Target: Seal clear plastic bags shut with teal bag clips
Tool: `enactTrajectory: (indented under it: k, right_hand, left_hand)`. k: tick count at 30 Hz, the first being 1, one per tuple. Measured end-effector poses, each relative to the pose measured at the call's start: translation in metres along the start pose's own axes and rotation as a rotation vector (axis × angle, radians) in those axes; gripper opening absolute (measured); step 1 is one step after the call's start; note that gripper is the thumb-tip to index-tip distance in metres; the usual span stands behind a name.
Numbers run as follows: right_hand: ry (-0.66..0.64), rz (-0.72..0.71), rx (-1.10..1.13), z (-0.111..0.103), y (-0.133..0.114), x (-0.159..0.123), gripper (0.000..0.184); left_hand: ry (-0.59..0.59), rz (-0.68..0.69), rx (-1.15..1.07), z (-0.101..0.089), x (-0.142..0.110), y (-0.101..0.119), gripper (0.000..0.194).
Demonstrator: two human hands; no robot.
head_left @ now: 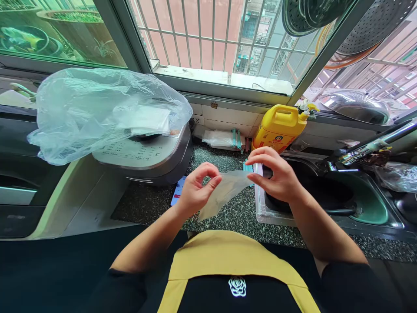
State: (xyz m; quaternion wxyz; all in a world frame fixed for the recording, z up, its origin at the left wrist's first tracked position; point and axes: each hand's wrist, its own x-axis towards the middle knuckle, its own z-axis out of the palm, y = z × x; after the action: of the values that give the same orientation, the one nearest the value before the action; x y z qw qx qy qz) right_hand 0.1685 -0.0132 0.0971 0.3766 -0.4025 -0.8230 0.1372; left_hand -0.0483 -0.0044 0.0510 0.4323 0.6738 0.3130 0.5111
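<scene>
1 bench (228, 224), under both hands. 1 sink (374, 206), R of fingers, w/ 1 blk pan (329, 191). 1 lg plastic bag (97, 104), L of fingers, atop 1 cooker (143, 156). 1 yellow jug (276, 130), beyond R hand (278, 176), contents unclear. 1 sm clear bag (226, 191) btwn hands: L hand (197, 191) pinches one end; R fingers curved at other, grip unclear.

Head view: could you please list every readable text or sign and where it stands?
None reads clearly.
Yellow plastic jug: label text too small.
Silver appliance lid: dark print, blurred.
Flat blue-and-white object: marks blurred.
Black boxy appliance: faint mark, unreadable.
Black-and-yellow apron: white rose, no words.
</scene>
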Motion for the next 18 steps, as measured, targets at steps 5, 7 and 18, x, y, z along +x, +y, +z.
enactTrajectory:
  k: [5, 7, 18]
  right_hand:
    - [-0.147, 0.016, 0.002, -0.006, 0.022, -0.008, 0.02]
    - [-0.21, 0.01, -0.008, 0.003, 0.028, -0.008, 0.019]
    - [-0.08, 0.05, 0.042, 0.016, 0.026, -0.023, 0.005]
  left_hand:
    - [-0.001, 0.02, -0.002, -0.016, 0.0, 0.002, 0.021]
    - [0.0, 0.024, -0.008, -0.02, -0.001, 0.003, 0.02]
    - [0.212, -0.038, 0.038, -0.031, -0.016, -0.015, 0.024]
